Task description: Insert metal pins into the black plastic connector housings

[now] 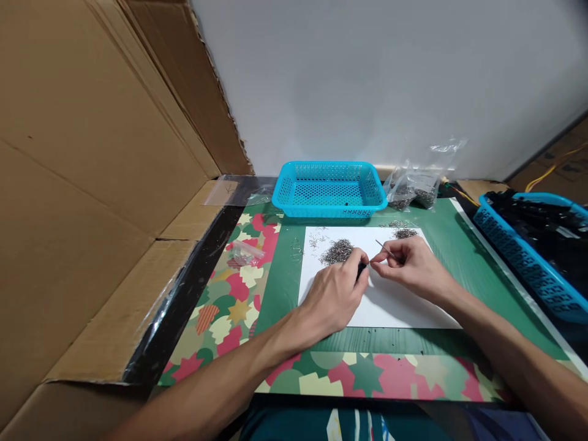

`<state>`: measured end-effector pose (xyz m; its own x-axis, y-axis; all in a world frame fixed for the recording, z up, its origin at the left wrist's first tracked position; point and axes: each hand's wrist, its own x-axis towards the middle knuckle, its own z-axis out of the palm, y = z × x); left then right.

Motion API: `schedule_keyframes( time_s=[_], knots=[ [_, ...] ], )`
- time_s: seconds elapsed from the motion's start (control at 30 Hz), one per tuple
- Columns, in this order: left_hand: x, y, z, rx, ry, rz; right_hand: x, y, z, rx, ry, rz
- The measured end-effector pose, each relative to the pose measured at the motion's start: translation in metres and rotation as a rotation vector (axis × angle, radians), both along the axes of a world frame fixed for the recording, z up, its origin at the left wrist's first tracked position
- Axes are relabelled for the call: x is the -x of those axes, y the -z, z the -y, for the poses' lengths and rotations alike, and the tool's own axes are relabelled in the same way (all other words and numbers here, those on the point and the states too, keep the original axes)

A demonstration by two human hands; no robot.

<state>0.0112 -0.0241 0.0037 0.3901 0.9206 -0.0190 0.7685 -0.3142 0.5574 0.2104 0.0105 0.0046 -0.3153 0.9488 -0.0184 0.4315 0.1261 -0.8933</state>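
My left hand (pixel 335 294) is closed over the white paper sheet (pixel 399 309), with a small black piece (pixel 361 269) pinched between thumb and fingers. Just to the right, my right hand (pixel 413 266) is closed too, its thumb and fingertip meeting beside the black piece. A thin metal rod (pixel 384 247) sticks out of its grip, pointing up and left; whether the fingertips also pinch something tiny cannot be made out. Beyond my left hand lies a heap of small metal pins (pixel 337 252). A smaller pin pile (pixel 405 234) sits at the sheet's far right corner.
A blue basket (pixel 331 211) stands behind the sheet. Plastic bags (pixel 425 187) of small metal parts are beside it. At the right, another blue basket (pixel 528 251) holds black pieces (pixel 542 223). Cardboard (pixel 92 153) walls the left side. A small clear bag (pixel 248 251) lies on the mat.
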Motion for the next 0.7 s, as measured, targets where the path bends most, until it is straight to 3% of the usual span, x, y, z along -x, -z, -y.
schedule_keyframes(
  time_s=[0.23,0.4,0.5,0.7],
  knots=[
    [0.001,-0.001,0.000,-0.022,0.035,0.017,-0.003,0.000,0.002,0.220,-0.055,-0.166],
    [0.002,-0.001,0.000,-0.009,0.029,0.031,-0.005,0.000,0.001,0.195,-0.046,-0.148],
    [0.001,0.003,-0.001,-0.022,0.009,-0.003,-0.007,0.003,-0.002,0.158,0.029,-0.114],
    [0.002,0.011,-0.004,-0.024,0.043,-0.132,-0.005,0.013,-0.007,0.221,0.095,-0.063]
  ],
)
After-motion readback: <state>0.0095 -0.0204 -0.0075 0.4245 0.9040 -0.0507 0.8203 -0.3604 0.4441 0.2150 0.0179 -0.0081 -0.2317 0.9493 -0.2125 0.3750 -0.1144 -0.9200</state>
